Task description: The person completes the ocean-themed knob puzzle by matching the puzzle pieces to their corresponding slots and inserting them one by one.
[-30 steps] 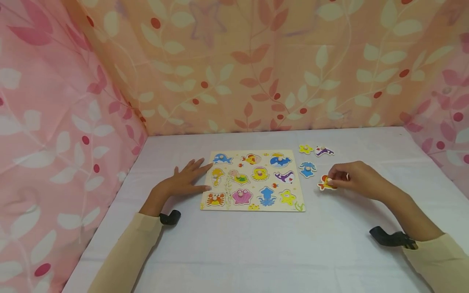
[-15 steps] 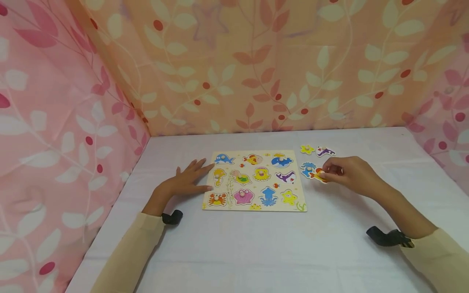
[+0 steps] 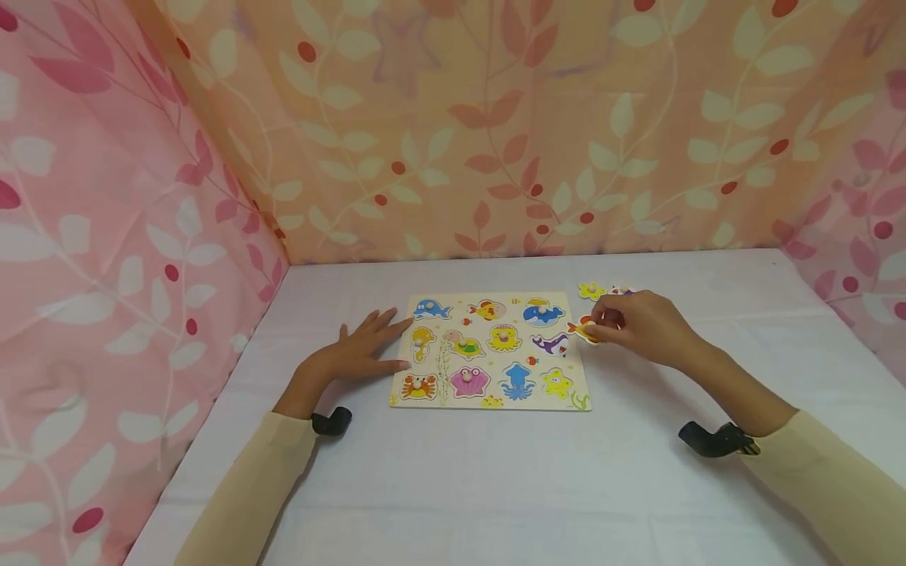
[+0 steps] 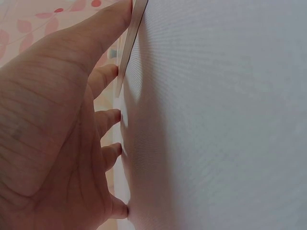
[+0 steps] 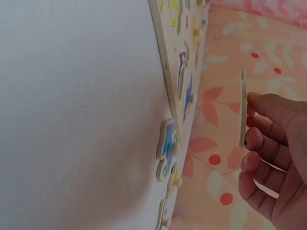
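My right hand (image 3: 640,326) pinches a red and yellow fish puzzle piece (image 3: 584,330) above the right edge of the wooden puzzle board (image 3: 538,398). In the right wrist view the fish piece (image 5: 243,112) appears edge-on, raised off the table. My left hand (image 3: 354,354) lies with fingers spread, its thumb and index finger at the board's left edge; the left wrist view shows the thumb (image 4: 103,31) against that edge. Several knobbed sea-animal pieces sit in the board. The fish, purple whale, squid and starfish spots show no knobs.
Right of the board lie a yellow starfish piece (image 3: 591,292) and a purple whale piece (image 3: 621,291), partly behind my right hand. A blue squid piece (image 5: 168,143) is hidden in the head view. White cloth (image 3: 467,487) covers the table; patterned curtains (image 3: 439,141) surround it.
My right hand has carried the fish piece left and slightly away from me, from the table on the right, past the squid piece, to the board's edge. The left hand stays put.
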Motion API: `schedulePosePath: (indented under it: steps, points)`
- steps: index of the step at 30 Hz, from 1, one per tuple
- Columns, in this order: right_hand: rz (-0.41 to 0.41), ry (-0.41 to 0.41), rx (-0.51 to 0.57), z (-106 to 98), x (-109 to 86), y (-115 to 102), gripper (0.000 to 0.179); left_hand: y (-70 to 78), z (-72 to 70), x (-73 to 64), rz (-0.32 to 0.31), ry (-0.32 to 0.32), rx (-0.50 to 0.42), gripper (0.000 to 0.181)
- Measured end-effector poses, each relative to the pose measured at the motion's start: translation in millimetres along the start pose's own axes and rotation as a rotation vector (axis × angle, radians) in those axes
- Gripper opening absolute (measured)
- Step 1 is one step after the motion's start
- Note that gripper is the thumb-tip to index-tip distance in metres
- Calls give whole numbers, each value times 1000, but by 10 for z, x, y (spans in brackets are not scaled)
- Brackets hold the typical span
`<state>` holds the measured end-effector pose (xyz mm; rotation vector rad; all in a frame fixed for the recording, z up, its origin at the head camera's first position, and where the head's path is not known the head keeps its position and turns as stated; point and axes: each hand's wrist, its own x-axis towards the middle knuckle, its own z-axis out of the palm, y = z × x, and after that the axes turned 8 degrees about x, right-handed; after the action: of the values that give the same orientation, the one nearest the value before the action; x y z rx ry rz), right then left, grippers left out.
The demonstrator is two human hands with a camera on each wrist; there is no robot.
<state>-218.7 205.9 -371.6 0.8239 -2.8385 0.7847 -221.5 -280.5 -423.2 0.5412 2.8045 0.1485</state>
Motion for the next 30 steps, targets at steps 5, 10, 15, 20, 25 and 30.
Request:
schedulePosePath:
  steps: [5,10,15,20,25,30]
  points:
    - [-4,-20,7,47,132,-66,22,17,-27,-9,2,-2,0,92]
    - [-26,-20,15,120,281,-94,20,25,-43,-20,5,0,1,91]
    - [-39,-28,25,188,414,-121,21,31,-30,-16,0,-2,0,91]
    - [-19,-50,39,228,522,-197,21,36,-16,-14,-7,-5,4,91]
    - [-16,-60,49,260,621,-252,20,37,-17,-15,-7,-4,7,91]
    - [-29,-80,61,314,744,-297,20,26,-10,-3,-6,-4,10,91]
